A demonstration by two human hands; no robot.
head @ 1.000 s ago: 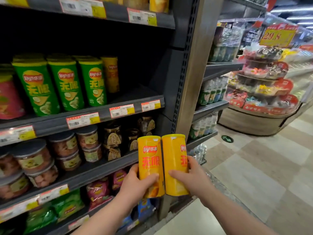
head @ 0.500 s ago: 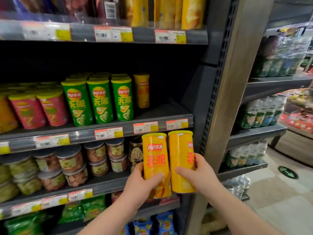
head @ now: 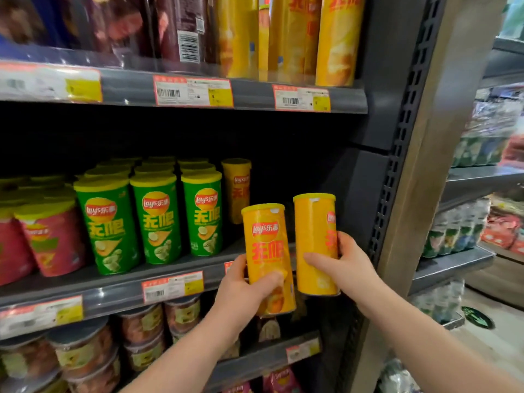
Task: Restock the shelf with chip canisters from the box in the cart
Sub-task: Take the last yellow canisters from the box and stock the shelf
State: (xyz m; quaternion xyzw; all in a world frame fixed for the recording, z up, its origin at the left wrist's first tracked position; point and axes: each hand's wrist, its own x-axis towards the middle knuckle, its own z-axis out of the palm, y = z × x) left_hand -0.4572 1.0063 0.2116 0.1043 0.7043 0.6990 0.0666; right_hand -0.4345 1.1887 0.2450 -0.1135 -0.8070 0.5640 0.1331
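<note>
From the head camera, the left hand point(head: 249, 290) has its fingers and thumb wrapped round the lower half of a yellow Lay's canister point(head: 266, 251), label facing out. The right hand point(head: 346, 268) grips a second yellow canister point(head: 313, 239) at mid-height, label turned to the right. Both cans stand with their long axes close to upright, lids up and just beside each other, the left one leaning slightly. They hang in front of the middle shelf point(head: 119, 290), with their bottoms below its front edge. The open slot lies beyond and a little above them: bare shelf to the right of the green canisters point(head: 154, 219), in front of a lone yellow canister point(head: 236, 188) standing at the back. The left-hand can is nearer that slot; the right-hand one sits closer to the dark side panel point(head: 365, 211). I judge both need lifting over the edge, then pushing in. Neither box nor cart shows.
</note>
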